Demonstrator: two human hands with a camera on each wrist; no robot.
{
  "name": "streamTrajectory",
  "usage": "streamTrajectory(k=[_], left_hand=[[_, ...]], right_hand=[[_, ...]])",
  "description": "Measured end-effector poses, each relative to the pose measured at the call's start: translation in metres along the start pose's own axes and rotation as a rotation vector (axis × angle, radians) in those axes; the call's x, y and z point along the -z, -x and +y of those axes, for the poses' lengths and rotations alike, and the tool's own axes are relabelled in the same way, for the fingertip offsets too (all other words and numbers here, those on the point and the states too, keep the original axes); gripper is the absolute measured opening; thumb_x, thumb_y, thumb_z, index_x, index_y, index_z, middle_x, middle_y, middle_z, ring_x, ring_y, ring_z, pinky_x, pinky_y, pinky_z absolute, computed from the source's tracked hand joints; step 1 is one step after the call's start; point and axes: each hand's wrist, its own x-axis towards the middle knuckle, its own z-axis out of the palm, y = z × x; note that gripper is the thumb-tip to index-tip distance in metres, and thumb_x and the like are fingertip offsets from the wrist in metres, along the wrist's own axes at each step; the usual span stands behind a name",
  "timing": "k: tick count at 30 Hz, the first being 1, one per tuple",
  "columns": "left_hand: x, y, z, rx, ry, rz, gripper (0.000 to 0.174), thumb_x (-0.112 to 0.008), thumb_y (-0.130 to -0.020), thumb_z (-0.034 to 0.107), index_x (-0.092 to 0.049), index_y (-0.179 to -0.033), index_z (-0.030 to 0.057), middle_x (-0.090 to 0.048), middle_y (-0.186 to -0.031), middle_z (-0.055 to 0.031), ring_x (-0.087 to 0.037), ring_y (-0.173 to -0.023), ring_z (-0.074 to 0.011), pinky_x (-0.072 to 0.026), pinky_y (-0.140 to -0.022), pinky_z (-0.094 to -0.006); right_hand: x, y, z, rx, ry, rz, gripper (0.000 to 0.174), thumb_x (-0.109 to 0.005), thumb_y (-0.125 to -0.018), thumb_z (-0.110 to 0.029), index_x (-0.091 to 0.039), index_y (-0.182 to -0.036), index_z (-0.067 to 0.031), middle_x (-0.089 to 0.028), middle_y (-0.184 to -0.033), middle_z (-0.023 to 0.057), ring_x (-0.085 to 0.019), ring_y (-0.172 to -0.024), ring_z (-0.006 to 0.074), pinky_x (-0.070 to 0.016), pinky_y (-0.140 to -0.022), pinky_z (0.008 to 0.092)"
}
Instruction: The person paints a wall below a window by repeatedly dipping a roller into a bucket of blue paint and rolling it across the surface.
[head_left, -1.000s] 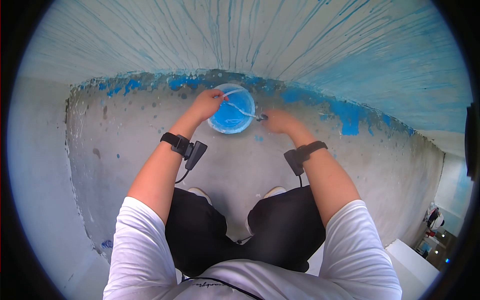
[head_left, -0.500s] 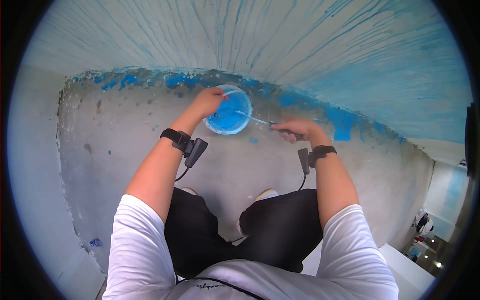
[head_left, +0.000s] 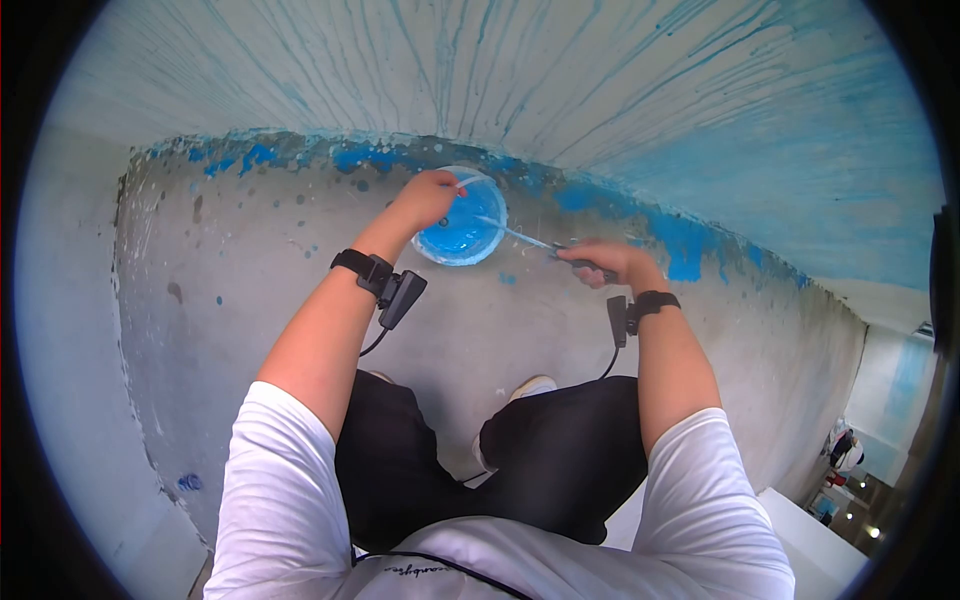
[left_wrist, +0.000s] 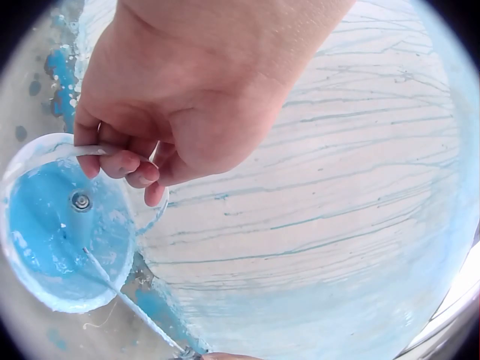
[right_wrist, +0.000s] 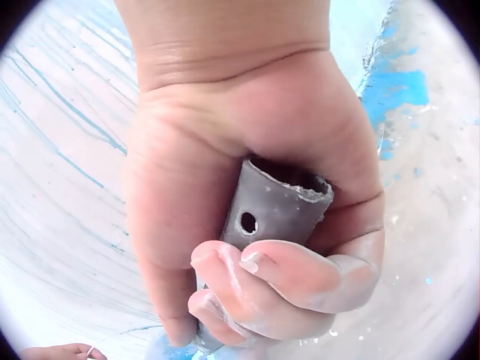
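Blue paint (left_wrist: 34,217) in a round bucket (left_wrist: 67,304), roller (left_wrist: 81,201) lying in it, left hand (left_wrist: 180,97) curled on the white handle (left_wrist: 52,155), right hand (head_left: 610,260) wrapped round the roller's grey grip (right_wrist: 277,217)

My head view is evenly lit but slightly hazy, with a soft shadow on the floor (head_left: 450,335) between my shoes (head_left: 533,388). The wide lens bends the wall (head_left: 440,70) and leaves black corners. Both wrist views look brighter, the wall washed nearly white. Wet paint (left_wrist: 41,217) glints inside the bucket (left_wrist: 82,306). Shade fills the hollow of my right hand (head_left: 610,258) around the fairly sharp handle (right_wrist: 279,202).
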Motion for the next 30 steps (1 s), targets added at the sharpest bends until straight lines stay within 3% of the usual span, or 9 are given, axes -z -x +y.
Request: streamTrajectory(k=[1, 3, 9, 12, 14, 17, 21, 26, 30], left_hand=[[0.0, -0.002, -0.003, 0.001, 0.0, 0.0, 0.022, -0.052, -0.086, 0.016, -0.07, -0.092, 0.0057, -0.066, -0.092, -0.0132, -0.062, -0.08, -0.023, -0.047, -0.071, -0.0346], [-0.001, -0.004, -0.007, -0.047, 0.011, 0.032, 0.019, -0.052, -0.088, 0.016, -0.069, -0.091, 0.0068, -0.055, -0.071, -0.0027, -0.051, -0.063, -0.0115, -0.0412, -0.056, -0.0277], [-0.009, -0.009, -0.008, -0.073, 0.025, 0.013, 0.018, -0.055, -0.085, 0.016, -0.07, -0.089, 0.006, -0.058, -0.072, -0.0039, -0.052, -0.065, -0.012, -0.0415, -0.057, -0.0289], [-0.016, -0.02, -0.023, -0.158, -0.018, 0.054, 0.021, -0.054, -0.084, 0.016, -0.071, -0.089, 0.0049, -0.064, -0.08, -0.0139, -0.06, -0.075, -0.0225, -0.0454, -0.066, -0.0362], [-0.012, -0.013, -0.013, -0.066, 0.008, 0.015, 0.019, -0.056, -0.084, 0.018, -0.071, -0.089, 0.0065, -0.064, -0.077, -0.0136, -0.059, -0.072, -0.0217, -0.0452, -0.065, -0.0362], [-0.019, -0.018, -0.028, -0.155, -0.021, 0.059, 0.019, -0.057, -0.085, 0.019, -0.07, -0.09, 0.0066, -0.064, -0.075, -0.0125, -0.06, -0.07, -0.0217, -0.0448, -0.064, -0.0353], [-0.016, -0.006, -0.017, -0.084, -0.006, 0.015, 0.019, -0.055, -0.087, 0.018, -0.07, -0.089, 0.0063, -0.063, -0.075, -0.0118, -0.06, -0.071, -0.0219, -0.0446, -0.063, -0.0341], [-0.02, -0.006, -0.02, -0.135, -0.024, 0.025, 0.019, -0.054, -0.087, 0.016, -0.069, -0.089, 0.0059, -0.062, -0.073, -0.0113, -0.057, -0.067, -0.0201, -0.0428, -0.061, -0.0338], [-0.024, -0.008, -0.02, -0.102, 0.015, 0.005, 0.017, -0.053, -0.087, 0.014, -0.068, -0.089, 0.0051, -0.061, -0.073, -0.0101, -0.055, -0.065, -0.019, -0.0412, -0.058, -0.0334]], right_hand=[[0.0, 0.001, 0.001, 0.012, 0.019, 0.004, 0.032, -0.061, -0.092, -0.035, -0.059, -0.113, -0.0096, -0.043, -0.056, -0.0059, -0.034, -0.043, 0.0025, -0.0241, -0.037, 0.0191], [-0.002, 0.004, 0.003, 0.023, 0.033, 0.014, 0.033, -0.061, -0.092, -0.035, -0.059, -0.113, -0.0101, -0.043, -0.056, -0.0061, -0.034, -0.044, 0.0025, -0.0252, -0.039, 0.019], [-0.022, 0.03, -0.026, 0.116, 0.559, 0.295, 0.033, -0.067, -0.087, -0.037, -0.064, -0.108, -0.0117, -0.046, -0.06, -0.0038, -0.04, -0.048, 0.0066, -0.0327, -0.044, 0.0236], [-0.015, 0.057, -0.028, 0.262, 0.684, 0.432, 0.034, -0.07, -0.085, -0.033, -0.066, -0.109, -0.0095, -0.052, -0.064, -0.001, -0.046, -0.051, 0.0098, -0.0374, -0.046, 0.0261], [-0.015, 0.075, -0.018, 0.462, 0.777, 0.555, 0.036, -0.071, -0.083, -0.028, -0.065, -0.112, -0.0074, -0.06, -0.069, 0.0056, -0.053, -0.056, 0.0161, -0.0439, -0.053, 0.0293], [0.006, 0.093, 0.01, 0.657, 0.943, 0.725, 0.038, -0.071, -0.082, -0.026, -0.063, -0.113, -0.0055, -0.063, -0.076, 0.0126, -0.057, -0.063, 0.0225, -0.0478, -0.062, 0.0328], [0.026, 0.137, 0.046, 0.665, 0.936, 0.887, 0.036, -0.071, -0.082, -0.022, -0.063, -0.112, -0.0038, -0.064, -0.081, 0.0174, -0.056, -0.066, 0.026, -0.0472, -0.066, 0.0336], [0.03, 0.161, 0.086, 0.87, 0.471, 1.236, 0.024, -0.069, -0.084, -0.02, -0.063, -0.097, -0.0012, -0.057, -0.069, 0.0051, -0.046, -0.061, 0.0144, -0.0395, -0.058, 0.028], [0.017, 0.182, 0.083, 0.867, 0.179, 1.205, 0.021, -0.064, -0.09, -0.023, -0.058, -0.087, -0.0029, -0.048, -0.065, -0.0014, -0.04, -0.057, 0.0073, -0.033, -0.052, 0.0237]])
